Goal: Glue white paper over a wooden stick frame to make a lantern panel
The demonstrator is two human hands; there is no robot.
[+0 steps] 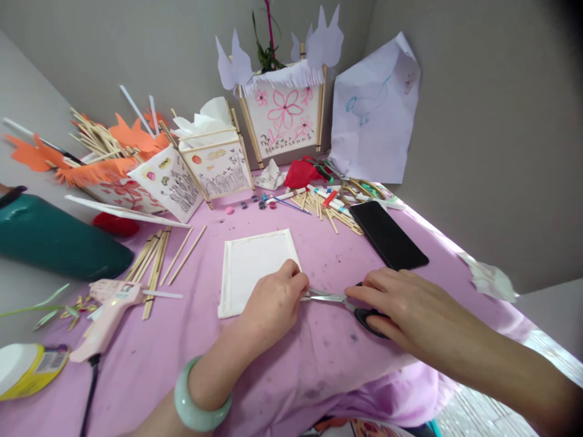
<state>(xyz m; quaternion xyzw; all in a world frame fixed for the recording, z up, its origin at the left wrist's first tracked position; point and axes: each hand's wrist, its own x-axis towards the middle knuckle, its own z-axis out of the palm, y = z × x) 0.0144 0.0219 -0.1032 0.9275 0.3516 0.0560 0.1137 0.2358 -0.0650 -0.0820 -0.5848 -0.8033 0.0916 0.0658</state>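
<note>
A white square panel point(255, 261) with raised borders lies flat on the cloth in front of me. My left hand point(277, 300) is over its lower right part, thumb and fingers pinched together near that edge. What they pinch is mostly hidden; a small pale end shows below the fingertips. My right hand point(392, 303) grips black-handled scissors point(331, 297) by the finger loops. The blades point left and reach up to my left fingertips, parted around or beside the pale end; I cannot tell which.
A black phone point(389, 235) lies beyond my right hand. Left are a pink glue gun point(112, 312), a glue bottle point(31, 369), bundled sticks point(157, 261) and a green bottle point(59, 237). Decorated boxes point(223, 165), markers point(330, 199) and gold-handled scissors point(364, 188) occupy the back.
</note>
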